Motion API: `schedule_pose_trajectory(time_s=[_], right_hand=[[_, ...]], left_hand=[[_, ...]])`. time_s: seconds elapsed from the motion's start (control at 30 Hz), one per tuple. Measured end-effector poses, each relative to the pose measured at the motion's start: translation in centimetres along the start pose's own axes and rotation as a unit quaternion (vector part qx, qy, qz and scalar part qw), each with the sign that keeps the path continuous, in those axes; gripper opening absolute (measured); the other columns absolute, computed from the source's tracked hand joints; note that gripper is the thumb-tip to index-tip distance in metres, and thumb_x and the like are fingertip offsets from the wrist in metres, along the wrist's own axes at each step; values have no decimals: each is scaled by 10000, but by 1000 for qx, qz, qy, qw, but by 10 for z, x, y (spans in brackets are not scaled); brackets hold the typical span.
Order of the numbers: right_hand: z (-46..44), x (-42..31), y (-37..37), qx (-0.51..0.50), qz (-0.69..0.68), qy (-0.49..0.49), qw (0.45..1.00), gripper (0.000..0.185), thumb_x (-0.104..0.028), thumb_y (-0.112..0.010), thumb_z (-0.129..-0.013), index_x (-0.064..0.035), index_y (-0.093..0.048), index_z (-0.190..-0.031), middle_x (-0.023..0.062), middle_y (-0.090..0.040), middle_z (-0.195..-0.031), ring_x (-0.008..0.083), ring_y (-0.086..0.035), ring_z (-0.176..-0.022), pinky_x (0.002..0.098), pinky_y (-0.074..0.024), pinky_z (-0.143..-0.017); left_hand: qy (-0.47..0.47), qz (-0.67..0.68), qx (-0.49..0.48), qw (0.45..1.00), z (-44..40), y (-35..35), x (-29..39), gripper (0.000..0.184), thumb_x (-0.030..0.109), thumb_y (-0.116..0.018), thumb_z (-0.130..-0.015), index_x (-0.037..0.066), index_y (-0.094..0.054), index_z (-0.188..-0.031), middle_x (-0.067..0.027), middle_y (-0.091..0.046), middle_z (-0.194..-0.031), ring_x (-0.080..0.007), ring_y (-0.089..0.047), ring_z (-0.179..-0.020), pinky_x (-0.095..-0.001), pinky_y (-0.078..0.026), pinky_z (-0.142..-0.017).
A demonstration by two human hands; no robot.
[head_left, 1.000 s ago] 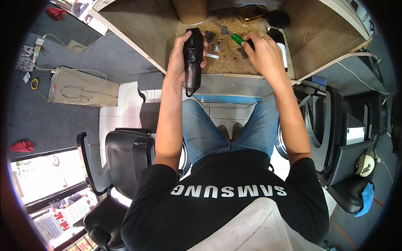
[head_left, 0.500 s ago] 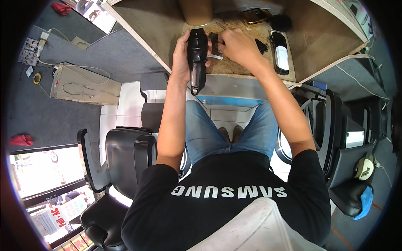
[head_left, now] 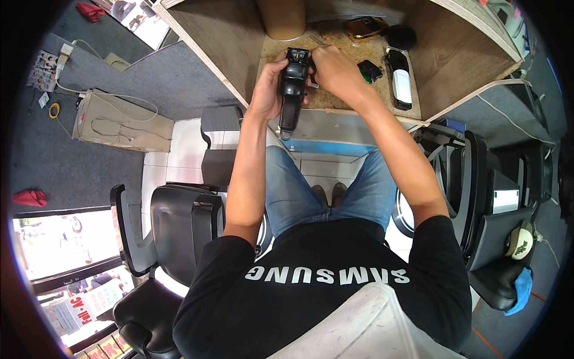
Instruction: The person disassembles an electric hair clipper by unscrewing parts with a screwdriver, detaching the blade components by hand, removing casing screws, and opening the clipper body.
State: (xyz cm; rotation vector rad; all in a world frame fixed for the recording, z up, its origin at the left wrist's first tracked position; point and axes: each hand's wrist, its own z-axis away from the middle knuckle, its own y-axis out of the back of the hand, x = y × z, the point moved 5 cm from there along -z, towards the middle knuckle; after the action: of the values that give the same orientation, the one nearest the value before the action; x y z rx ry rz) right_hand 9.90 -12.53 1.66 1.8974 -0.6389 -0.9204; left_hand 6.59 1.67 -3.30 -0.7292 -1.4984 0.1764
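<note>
My left hand point(head_left: 269, 90) is wrapped round a black hair clipper point(head_left: 293, 87), held upright over the front of the wooden shelf point(head_left: 335, 103). The clipper's far end is uncovered, and small metal and yellowish parts show inside it. Close beside that end, on the right, is my right hand point(head_left: 338, 69), its fingers curled together; what they hold, if anything, is hidden. A thin light-coloured piece point(head_left: 314, 85) shows just behind the clipper. To the right of my right hand lies a black part with a green edge point(head_left: 369, 70).
A black-and-white trimmer point(head_left: 400, 81) lies at the shelf's right, with a round black brush-like thing point(head_left: 400, 37) and a gold-and-black device point(head_left: 366, 27) behind. A brown cylinder point(head_left: 282, 21) stands back left. Black chairs point(head_left: 173, 227) flank me.
The clipper has been turned in my left hand and moved slightly right, so its uncovered end now shows. A dark piece near my right fingers is no longer visible. My right hand moved slightly.
</note>
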Motion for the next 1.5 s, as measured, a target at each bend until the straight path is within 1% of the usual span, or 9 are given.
schedule_pose_trajectory(time_s=[0.1, 0.2, 0.3, 0.43, 0.73, 0.93, 1.13, 1.23, 1.5], right_hand=[[1, 2, 1, 2, -28, 1, 1000, 93, -49, -670, -833, -17, -748, -871, 227, -744, -918, 436, -715, -950, 544, -554, -854], [1, 17, 5, 98, -53, -5, 994, 136, -88, -705, -848, 5, -766, -927, 264, -713, -840, 419, -724, -832, 479, -567, -781], [13, 28, 28, 91, -108, -111, 984, 186, -158, -736, -890, 0, -772, -983, 175, -738, -821, 270, -699, -739, 373, -556, -791], [19, 49, 19, 89, -342, -143, 925, 158, -205, -733, -963, -53, -758, -995, -19, -717, -891, 60, -544, -824, 265, -486, -830], [37, 3, 45, 126, -239, 2, 963, 163, -175, -742, -932, -22, -732, -989, 30, -709, -917, 147, -568, -735, 292, -469, -678], [36, 5, 41, 87, -267, -27, 959, 150, -168, -747, -928, -33, -742, -993, 16, -692, -869, 104, -535, -743, 272, -461, -694], [36, 19, 31, 24, -415, -111, 903, 143, -165, -728, -949, -30, -751, -990, -44, -712, -947, 60, -506, -828, 231, -437, -762], [40, 24, 30, 82, -450, -105, 883, 141, -164, -720, -958, -41, -751, -1021, -56, -688, -944, 48, -468, -822, 222, -416, -742], [44, 14, 29, 14, -429, -130, 894, 173, -214, -748, -951, -54, -735, -1016, -54, -640, -899, 51, -451, -796, 220, -393, -727]], left_hand=[[3, 7, -20, 1000, 0, -2, 1, 466, 354, -452, -1048, 48, -480, -1398, -146, -662, -1130, -216, -661, -950, -418, -612, -648], [7, -18, -17, 1000, 1, -6, 4, 411, 354, -500, -1080, 71, -464, -1377, -137, -655, -1123, -215, -670, -953, -419, -627, -656], [1, -48, -16, 999, 3, -11, 5, 430, 366, -529, -1093, 74, -439, -1396, -121, -639, -1112, -212, -674, -942, -421, -636, -662], [1, -99, -8, 995, 3, -8, 1, 515, 392, -533, -1090, 38, -424, -1447, -138, -643, -1184, -197, -675, -990, -412, -648, -685], [-4, -138, 3, 990, 6, -15, 5, 478, 357, -597, -1068, 76, -411, -1408, -88, -624, -1113, -189, -700, -906, -408, -652, -698], [1, -127, -12, 992, 7, -13, 3, 483, 305, -636, -1062, 77, -394, -1413, -85, -574, -1166, -146, -645, -945, -380, -646, -694], [-16, -143, -17, 989, 10, -15, 4, 464, 290, -647, -1056, 85, -420, -1405, -79, -570, -1188, -141, -627, -965, -384, -647, -723], [-25, -160, -5, 987, 11, -19, 6, 510, 362, -656, -1034, 73, -432, -1389, -79, -610, -1141, -164, -685, -937, -408, -655, -729], [-19, -153, -20, 988, 10, -15, 4, 483, 344, -650, -1042, 75, -441, -1384, -79, -600, -1166, -159, -664, -982, -397, -652, -743]])
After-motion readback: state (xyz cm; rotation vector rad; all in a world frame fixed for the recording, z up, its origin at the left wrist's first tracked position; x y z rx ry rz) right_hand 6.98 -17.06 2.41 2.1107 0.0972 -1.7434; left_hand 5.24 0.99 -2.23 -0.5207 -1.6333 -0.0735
